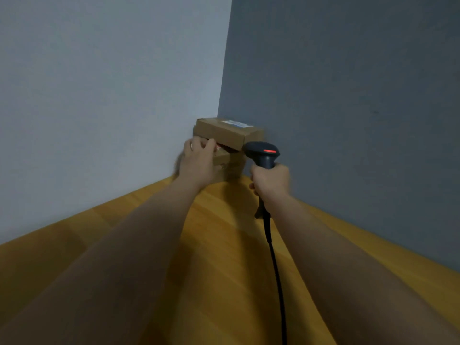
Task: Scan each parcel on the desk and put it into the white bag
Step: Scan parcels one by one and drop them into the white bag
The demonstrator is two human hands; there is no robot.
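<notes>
Both my bare arms reach far out toward the back corner of the desk. My left hand [198, 161] has its fingers curled over a box edge. My right hand [270, 181] is a tight fist around a handle.

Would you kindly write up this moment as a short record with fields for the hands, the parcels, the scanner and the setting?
left hand: left hand grips a lower parcel in the stack, fingers curled over its top edge
right hand: right hand holds the scanner by its handle
scanner: black, red strip lit on its head, cable trailing toward the camera
parcels: cardboard boxes stacked in the desk corner; top parcel bears a label
setting: wooden desk against two grey walls
white bag: not in view
</notes>
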